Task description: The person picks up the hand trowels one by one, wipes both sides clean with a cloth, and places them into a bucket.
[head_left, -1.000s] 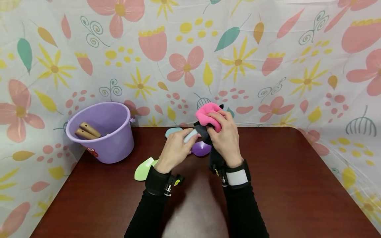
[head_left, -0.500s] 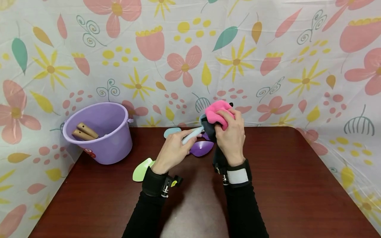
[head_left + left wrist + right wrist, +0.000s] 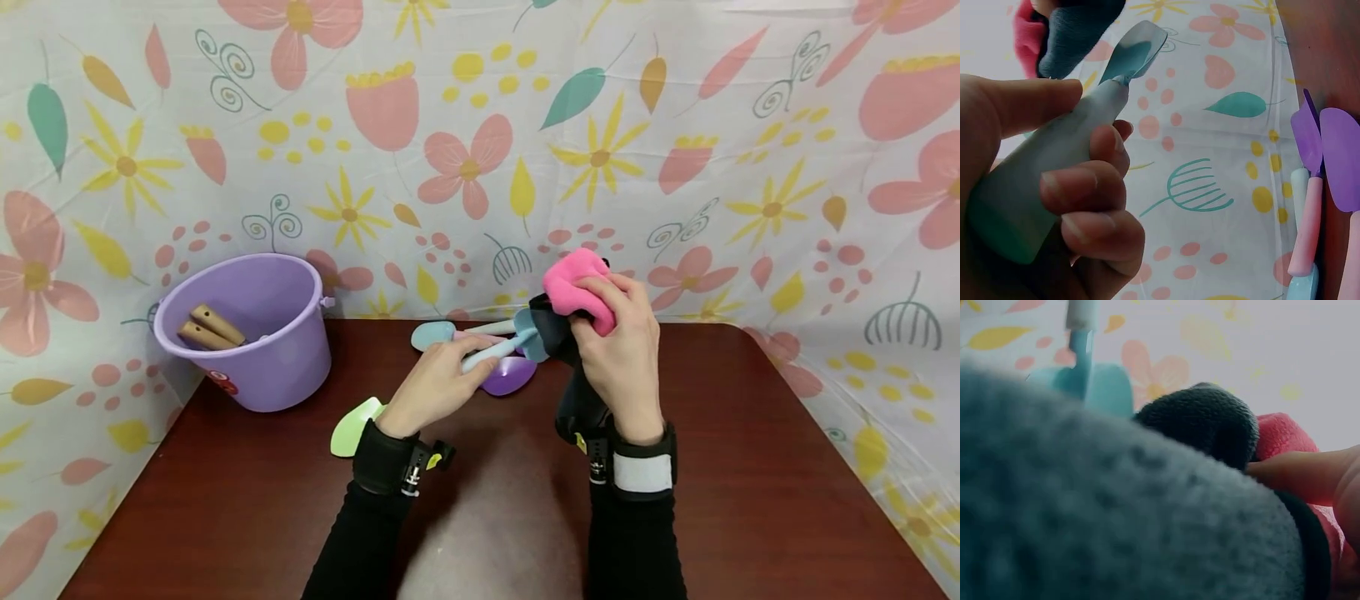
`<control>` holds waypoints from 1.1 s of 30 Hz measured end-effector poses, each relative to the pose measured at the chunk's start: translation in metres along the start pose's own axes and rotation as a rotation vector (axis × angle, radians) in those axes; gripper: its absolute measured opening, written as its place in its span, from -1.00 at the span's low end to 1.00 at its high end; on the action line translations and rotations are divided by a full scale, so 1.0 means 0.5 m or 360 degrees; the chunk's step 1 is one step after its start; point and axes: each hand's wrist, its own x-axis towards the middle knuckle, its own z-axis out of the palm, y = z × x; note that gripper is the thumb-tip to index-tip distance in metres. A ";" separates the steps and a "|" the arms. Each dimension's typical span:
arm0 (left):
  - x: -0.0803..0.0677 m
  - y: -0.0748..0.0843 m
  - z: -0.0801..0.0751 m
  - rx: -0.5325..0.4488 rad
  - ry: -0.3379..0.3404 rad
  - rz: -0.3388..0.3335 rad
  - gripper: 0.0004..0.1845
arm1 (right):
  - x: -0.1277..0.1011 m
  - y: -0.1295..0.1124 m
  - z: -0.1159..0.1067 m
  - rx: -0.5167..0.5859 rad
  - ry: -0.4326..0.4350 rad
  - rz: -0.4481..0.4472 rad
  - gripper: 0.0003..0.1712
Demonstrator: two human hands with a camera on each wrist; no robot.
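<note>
Above the middle of the dark red table (image 3: 750, 467) we see both hands raised and working together. Our left hand (image 3: 431, 392) has its grip wrapped round the pale handle of a small light-blue spatula (image 3: 498, 350), thumb along the top and fingers (image 3: 1085, 194) curled beneath, so that the blade (image 3: 1138, 53) points up and to the right. Our right hand (image 3: 622, 350) grips a bunched pink and dark grey cloth (image 3: 573, 287), its fingers clenched over the pink fold, and the dark part of the cloth lies against the spatula's blade. From the right wrist view the grey fleece fills most of the frame, with the blue blade (image 3: 1094, 384) just behind it.

Below the hands a purple scoop (image 3: 510, 377) lies on the table, with another light-blue utensil (image 3: 435, 335) near the back edge and a light-green one (image 3: 352, 427) just beside the left wrist. A lilac bucket (image 3: 251, 350) stands at the left rear corner, holding two wooden handles (image 3: 208, 327). A flowered cloth backdrop (image 3: 480, 150) hangs all around.
</note>
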 end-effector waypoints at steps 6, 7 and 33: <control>-0.005 -0.003 -0.004 -0.0019 0.0021 -0.0090 -0.68 | -0.006 -0.021 0.012 0.0041 -0.0235 -0.0163 -0.59; -0.006 -0.003 -0.004 -0.0039 0.0023 -0.0109 -0.66 | -0.007 -0.024 0.015 0.0036 -0.0291 -0.0171 -0.59; -0.004 0.000 0.001 -0.0158 0.0165 -0.0054 -0.66 | -0.015 -0.034 0.017 -0.0327 -0.0759 0.0073 -0.60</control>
